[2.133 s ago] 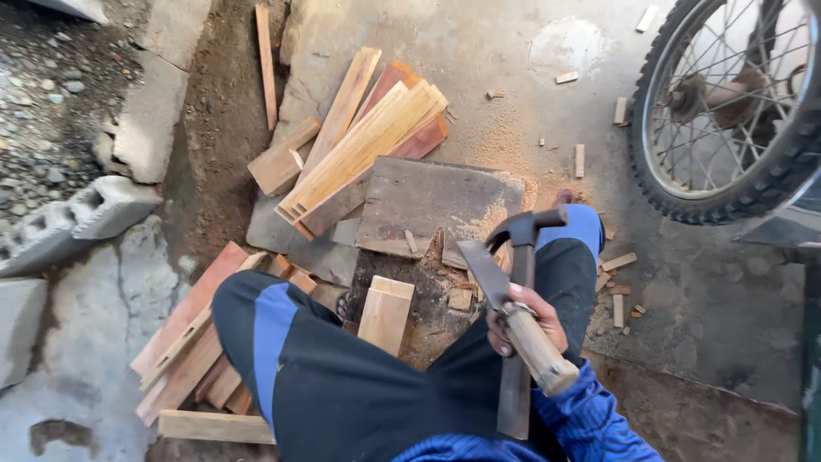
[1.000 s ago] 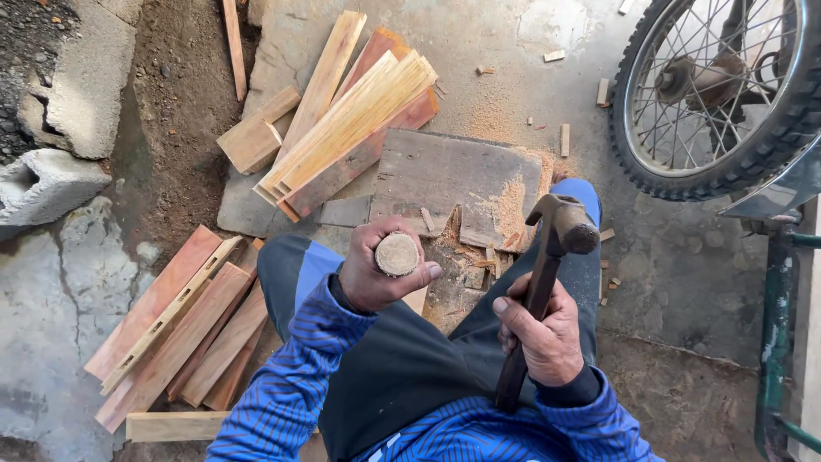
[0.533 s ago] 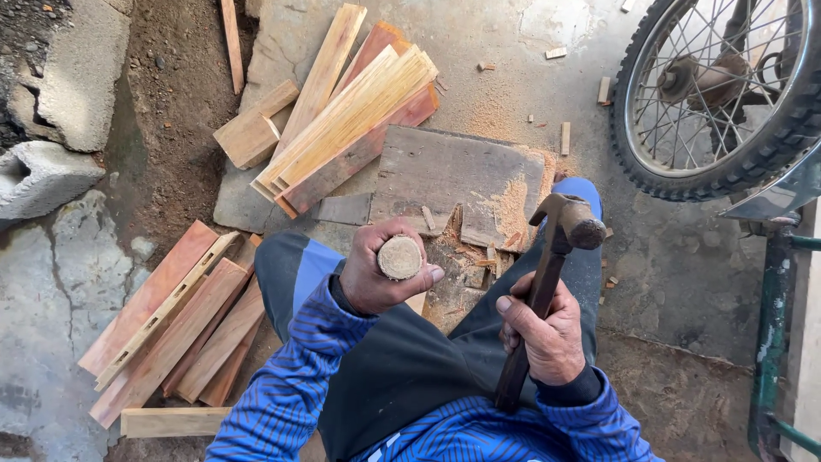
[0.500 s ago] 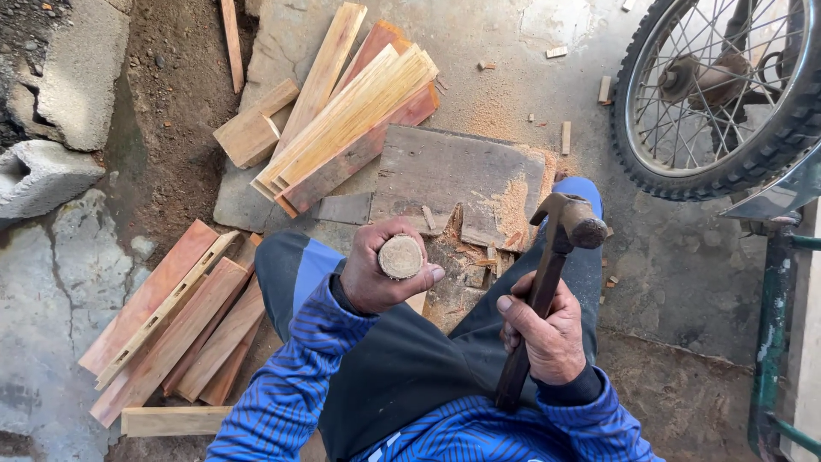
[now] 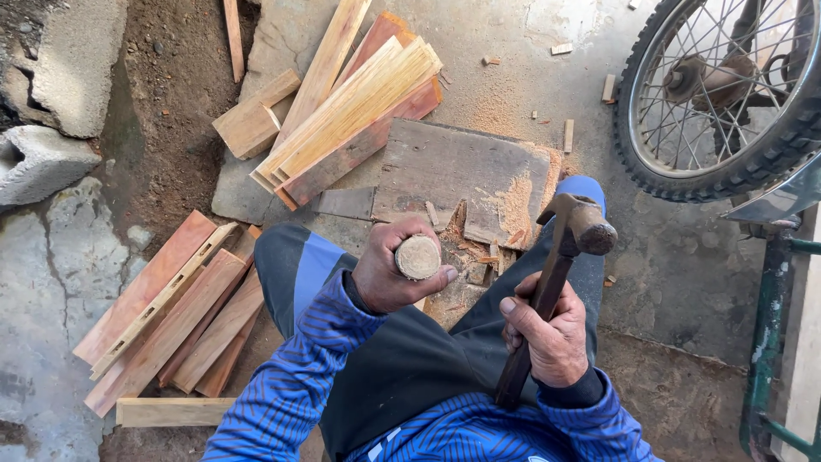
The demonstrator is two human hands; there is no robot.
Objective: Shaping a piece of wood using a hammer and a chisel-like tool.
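Left hand (image 5: 389, 274) grips a round peg (image 5: 417, 257) upright over the knees. Right hand (image 5: 547, 338) holds a hammer (image 5: 564, 257) raised beside it. Worn board (image 5: 462, 180) lies ahead, planks (image 5: 351, 111) behind, slats (image 5: 171, 316) left, wheel (image 5: 727, 103) right.

Daylight falls on the cracked concrete floor (image 5: 479, 51) under me, dusted with sawdust round the flat grey board (image 5: 462, 175). Left of that board a strip of bare dirt (image 5: 171, 111) runs beside broken concrete blocks (image 5: 51, 111). Planks (image 5: 351, 111) lean just above the board, and a spoked wheel (image 5: 727, 94) stands to its right.
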